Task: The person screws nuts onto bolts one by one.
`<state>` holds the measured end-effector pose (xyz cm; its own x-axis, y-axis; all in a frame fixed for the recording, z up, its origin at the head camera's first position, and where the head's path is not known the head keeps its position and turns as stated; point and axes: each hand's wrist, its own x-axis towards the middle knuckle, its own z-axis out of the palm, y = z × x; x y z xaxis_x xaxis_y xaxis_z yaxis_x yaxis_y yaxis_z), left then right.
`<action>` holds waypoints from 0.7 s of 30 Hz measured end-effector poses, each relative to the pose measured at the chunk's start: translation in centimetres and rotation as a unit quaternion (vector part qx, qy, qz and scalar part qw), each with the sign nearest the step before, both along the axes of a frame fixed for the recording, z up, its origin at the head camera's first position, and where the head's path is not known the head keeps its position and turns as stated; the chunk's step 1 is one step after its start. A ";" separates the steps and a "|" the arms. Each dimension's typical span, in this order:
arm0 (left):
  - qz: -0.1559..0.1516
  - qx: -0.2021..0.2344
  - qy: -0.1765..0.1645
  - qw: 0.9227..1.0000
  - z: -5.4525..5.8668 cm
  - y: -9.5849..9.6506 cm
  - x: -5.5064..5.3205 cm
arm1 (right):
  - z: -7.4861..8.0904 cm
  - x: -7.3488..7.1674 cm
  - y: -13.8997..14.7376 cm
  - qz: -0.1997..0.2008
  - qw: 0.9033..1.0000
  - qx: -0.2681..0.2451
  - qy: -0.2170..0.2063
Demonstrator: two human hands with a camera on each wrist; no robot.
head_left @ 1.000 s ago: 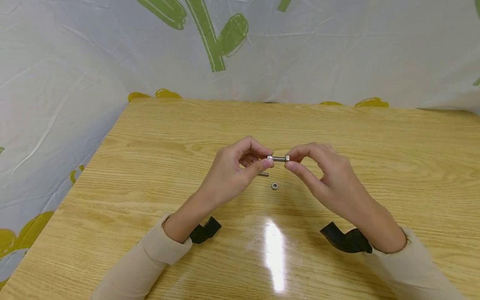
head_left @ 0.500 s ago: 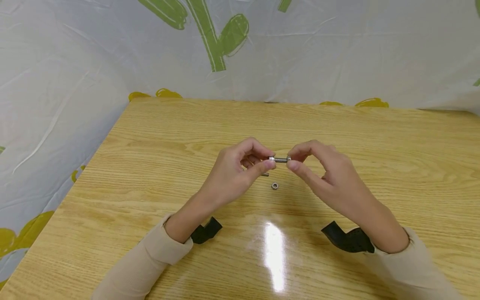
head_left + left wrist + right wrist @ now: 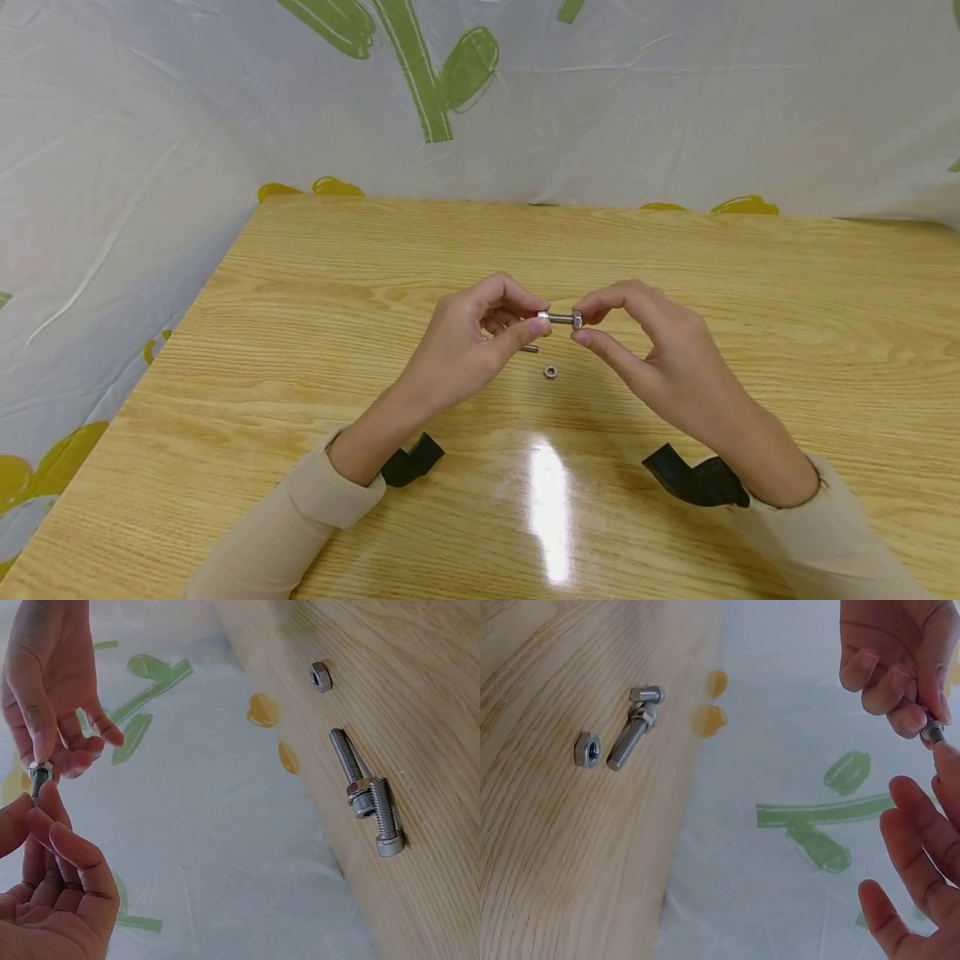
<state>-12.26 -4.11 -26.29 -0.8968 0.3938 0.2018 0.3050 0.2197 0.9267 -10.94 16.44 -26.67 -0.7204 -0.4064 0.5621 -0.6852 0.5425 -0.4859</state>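
My left hand (image 3: 468, 346) pinches one end of a short metal bolt (image 3: 560, 318) between thumb and forefinger, holding it roughly level above the table. At the bolt's right end is a hex nut (image 3: 577, 320). My right hand (image 3: 656, 358) holds this nut at its thumb and forefinger tips; the other fingers are spread loosely in the right wrist view. Between the nut and my left fingertips, a stretch of threaded shank shows in the left wrist view. The bolt's left end is mostly covered by my left fingertips.
On the wooden table (image 3: 375, 250) lie a loose nut (image 3: 320, 676), a bolt with a nut on it (image 3: 346, 757), and another socket-head bolt (image 3: 385, 817) against it. My left hand partly hides these bolts in the head view. A patterned cloth (image 3: 637, 108) hangs behind.
The right thumb and forefinger shift slightly at the nut, leaving more of it visible than half a second ago. The left hand and bolt stay almost in place.
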 end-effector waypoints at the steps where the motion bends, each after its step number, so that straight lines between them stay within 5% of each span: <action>1: 0.001 -0.001 0.000 1.000 0.0 0.0 0.0 | 0.0 0.0 0.0 0.000 1.000 -0.001 -0.004; 9: -0.004 0.006 0.002 1.000 -0.1 0.1 0.1 | -0.2 0.2 -0.3 0.010 0.998 0.006 -0.058; 21: -0.009 0.006 0.004 1.000 0.0 0.2 0.3 | 0.3 0.4 0.0 -0.038 0.994 0.014 -0.100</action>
